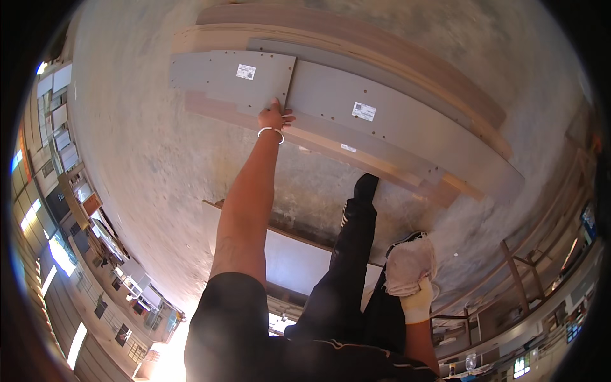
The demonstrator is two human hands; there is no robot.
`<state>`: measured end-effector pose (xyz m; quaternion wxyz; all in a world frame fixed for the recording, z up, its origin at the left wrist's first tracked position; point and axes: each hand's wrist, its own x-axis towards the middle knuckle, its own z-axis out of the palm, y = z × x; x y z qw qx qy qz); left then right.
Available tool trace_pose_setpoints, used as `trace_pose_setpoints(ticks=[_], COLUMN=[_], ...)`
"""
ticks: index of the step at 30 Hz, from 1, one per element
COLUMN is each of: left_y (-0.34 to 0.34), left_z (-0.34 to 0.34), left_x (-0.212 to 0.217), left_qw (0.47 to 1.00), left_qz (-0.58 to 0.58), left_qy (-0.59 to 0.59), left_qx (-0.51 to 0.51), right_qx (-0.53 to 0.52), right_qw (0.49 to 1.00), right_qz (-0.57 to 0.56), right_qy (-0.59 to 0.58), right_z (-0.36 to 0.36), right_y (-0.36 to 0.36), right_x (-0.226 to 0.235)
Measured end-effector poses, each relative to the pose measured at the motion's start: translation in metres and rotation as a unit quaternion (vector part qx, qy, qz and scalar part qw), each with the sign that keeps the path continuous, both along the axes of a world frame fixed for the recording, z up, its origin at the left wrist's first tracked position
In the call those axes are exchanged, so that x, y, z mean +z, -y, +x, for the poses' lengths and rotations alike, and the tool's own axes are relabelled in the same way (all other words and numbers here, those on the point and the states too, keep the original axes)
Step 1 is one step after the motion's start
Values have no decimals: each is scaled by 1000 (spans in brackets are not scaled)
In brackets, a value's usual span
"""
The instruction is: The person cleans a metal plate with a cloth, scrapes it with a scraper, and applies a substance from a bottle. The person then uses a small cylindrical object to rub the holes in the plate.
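The left hand (272,118), fingers spread, is touching the near corner of the grey panel (258,76) atop stacked boards (213,107), apparently steadying it, moving it seemingly calling for a firmer edge grip, while a cloth (406,264) is hiding the right hand (417,306)'s fingers, state unclear.

Labels (364,111) too small to read, right hand (417,302) partly hidden by pale cloth (409,262), lower boards (216,39) partly covered

From your head, the fisheye view faces down over your nearby legs (350,239) to the boards (414,127) farther off on the floor (140,121); the workshop (121,274) curves along the rim.
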<state>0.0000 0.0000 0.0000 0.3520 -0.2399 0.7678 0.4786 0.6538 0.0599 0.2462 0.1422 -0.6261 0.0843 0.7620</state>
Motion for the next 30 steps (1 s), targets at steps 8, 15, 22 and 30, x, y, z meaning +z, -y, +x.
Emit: trace_pose_setpoints(ticks=[8,15,22,30], left_y=[-12,-2,53,28], left_z=[8,50,255,606], left_x=[20,10,-22,100], left_qw=[997,975,680,395], left_qz=[-37,-132,-287,-208], left_qy=[48,112,-27,-87], left_qx=[-37,-141,-674,-891], right_qx=[-20,-105,-250,-386], right_qw=[989,994,954,883], right_qz=[-75,30,66,215], right_qy=[125,-21,-151,-157], right_z=[7,19,80,300], right_y=[21,42,68,121], right_x=[-12,9,33,94])
